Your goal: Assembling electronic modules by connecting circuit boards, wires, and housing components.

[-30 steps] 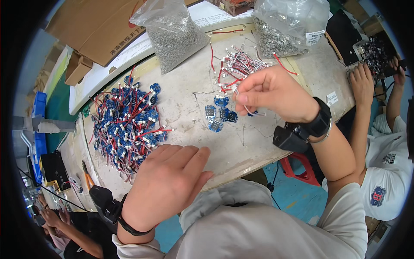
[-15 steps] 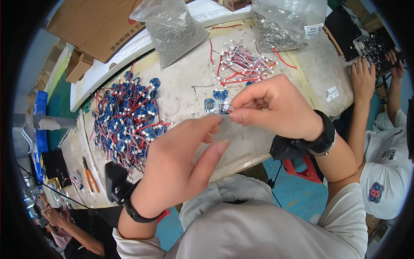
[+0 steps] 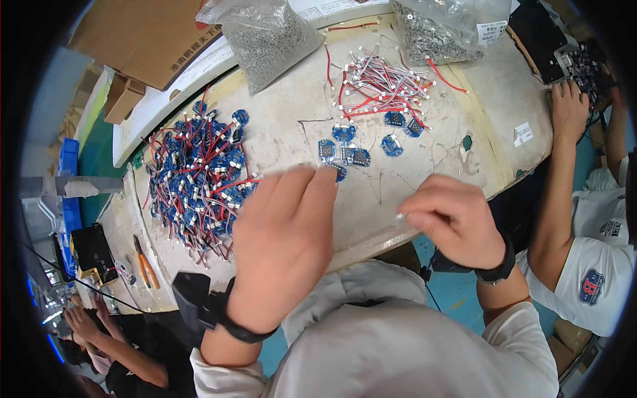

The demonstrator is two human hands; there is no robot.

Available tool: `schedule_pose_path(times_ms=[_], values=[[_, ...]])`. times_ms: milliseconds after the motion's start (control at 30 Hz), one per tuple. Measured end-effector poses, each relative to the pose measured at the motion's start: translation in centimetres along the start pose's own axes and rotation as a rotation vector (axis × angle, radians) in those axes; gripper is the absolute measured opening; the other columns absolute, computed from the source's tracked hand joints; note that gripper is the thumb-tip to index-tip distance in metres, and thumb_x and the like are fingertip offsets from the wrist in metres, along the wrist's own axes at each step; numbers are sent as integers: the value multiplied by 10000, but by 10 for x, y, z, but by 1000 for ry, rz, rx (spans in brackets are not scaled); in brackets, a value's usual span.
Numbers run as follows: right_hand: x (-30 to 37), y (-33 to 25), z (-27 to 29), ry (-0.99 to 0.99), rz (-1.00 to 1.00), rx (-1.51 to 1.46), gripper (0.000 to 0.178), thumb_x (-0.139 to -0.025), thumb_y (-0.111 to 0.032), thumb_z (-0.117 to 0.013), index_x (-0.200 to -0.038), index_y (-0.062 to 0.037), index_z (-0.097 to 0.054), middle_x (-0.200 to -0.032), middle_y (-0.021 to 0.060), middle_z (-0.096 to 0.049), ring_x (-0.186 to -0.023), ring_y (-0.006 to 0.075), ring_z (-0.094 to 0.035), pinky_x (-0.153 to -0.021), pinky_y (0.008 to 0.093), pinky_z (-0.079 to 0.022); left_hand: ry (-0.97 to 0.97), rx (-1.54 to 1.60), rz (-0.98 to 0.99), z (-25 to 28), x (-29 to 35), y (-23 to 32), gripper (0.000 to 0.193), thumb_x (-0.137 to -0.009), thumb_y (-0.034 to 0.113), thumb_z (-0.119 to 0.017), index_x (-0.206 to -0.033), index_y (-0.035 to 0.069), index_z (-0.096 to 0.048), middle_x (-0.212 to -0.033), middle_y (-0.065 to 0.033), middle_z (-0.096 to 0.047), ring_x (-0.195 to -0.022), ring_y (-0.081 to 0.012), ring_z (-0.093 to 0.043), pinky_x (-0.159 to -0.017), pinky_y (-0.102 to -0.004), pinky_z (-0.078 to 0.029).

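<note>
My right hand (image 3: 458, 222) is closed in a pinch near the table's front edge. A small white connector (image 3: 401, 215) pokes out at its fingertips; any wire behind it is hidden by the hand. Over the table's middle, my left hand (image 3: 285, 245) shows its back, slightly blurred. Its fingers point away, beside a blue circuit board (image 3: 340, 174); the thumb and fingertips are hidden, so I cannot tell its grip. Several more small blue boards (image 3: 344, 132) lie just beyond, some touching. Two boards sit by the pile of red, white and black connector wires (image 3: 385, 83).
At left, a big heap of blue boards with wires (image 3: 196, 179) covers the table. Clear bags of small metal parts (image 3: 269, 46) stand at the back. Orange-handled pliers (image 3: 144, 262) lie at far left. A co-worker's arm (image 3: 567, 126) reaches in at right.
My right hand has drawn back toward the front right, away from the boards, uncovering several of them. My left hand has turned its back up, its thumb now hidden. The view has shifted slightly.
</note>
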State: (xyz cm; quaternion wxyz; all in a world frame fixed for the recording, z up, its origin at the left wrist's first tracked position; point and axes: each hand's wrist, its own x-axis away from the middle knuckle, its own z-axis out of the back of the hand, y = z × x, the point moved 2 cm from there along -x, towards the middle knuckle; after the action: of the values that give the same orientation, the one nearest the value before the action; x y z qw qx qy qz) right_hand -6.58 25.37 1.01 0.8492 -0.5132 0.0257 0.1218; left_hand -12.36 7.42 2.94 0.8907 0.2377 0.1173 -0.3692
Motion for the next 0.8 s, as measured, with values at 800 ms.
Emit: schedule_pose_path(times_ms=[800], values=[[-11, -8, -61, 39, -243, -730, 42, -823, -23, -512, -856, 2, -517, -756, -17, -515, -683, 8, -442, -582, 156, -371, 226, 1500, 728, -11, 58, 2, 258, -813, 10, -527, -1065, 4, -470, -846, -86, -585, -715, -146, -592, -617, -227, -481]])
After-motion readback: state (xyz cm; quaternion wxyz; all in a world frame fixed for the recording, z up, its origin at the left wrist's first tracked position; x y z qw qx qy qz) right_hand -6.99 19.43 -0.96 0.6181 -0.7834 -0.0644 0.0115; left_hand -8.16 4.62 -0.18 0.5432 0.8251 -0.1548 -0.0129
